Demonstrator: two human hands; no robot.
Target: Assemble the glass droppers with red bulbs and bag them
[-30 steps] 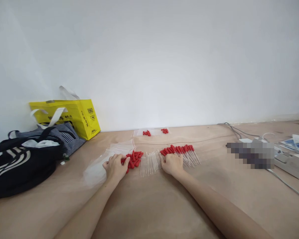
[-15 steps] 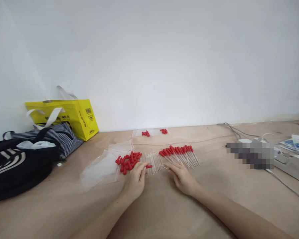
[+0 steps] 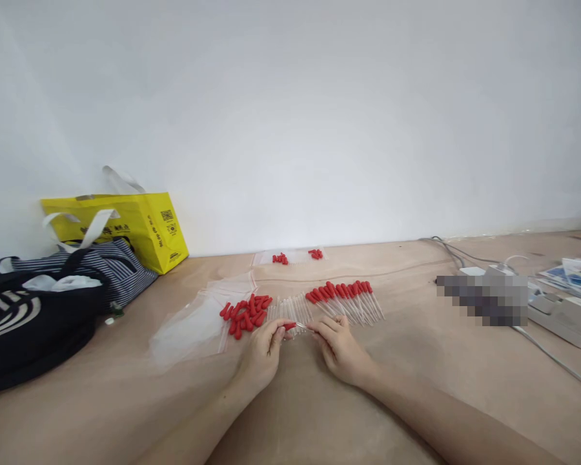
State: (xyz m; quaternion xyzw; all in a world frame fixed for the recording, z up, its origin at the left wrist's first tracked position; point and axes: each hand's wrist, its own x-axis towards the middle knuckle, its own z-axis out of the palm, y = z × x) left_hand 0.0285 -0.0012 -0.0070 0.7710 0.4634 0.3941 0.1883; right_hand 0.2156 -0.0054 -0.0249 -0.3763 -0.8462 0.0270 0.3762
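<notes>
My left hand (image 3: 264, 352) pinches a red rubber bulb (image 3: 289, 327) that points right. My right hand (image 3: 341, 352) is closed on a thin clear tube (image 3: 302, 325), whose left end meets the bulb. Behind my left hand lies a pile of loose red bulbs (image 3: 246, 314). Bare clear tubes (image 3: 286, 308) lie side by side behind the two hands. To their right is a row of tubes with red bulbs on their upper ends (image 3: 341, 292).
Clear plastic bags (image 3: 188, 329) lie left of the pile. Another bag with red bulbs (image 3: 297, 257) lies near the wall. A yellow bag (image 3: 167, 226), a striped bag (image 3: 126, 274) and a black bag (image 3: 39, 336) stand left. A power strip (image 3: 566, 316) and cables are at right.
My hands have come closer together. My right hand now has a clear tube between its fingers, and its end is at the red bulb in my left hand. The view has shifted slightly.
</notes>
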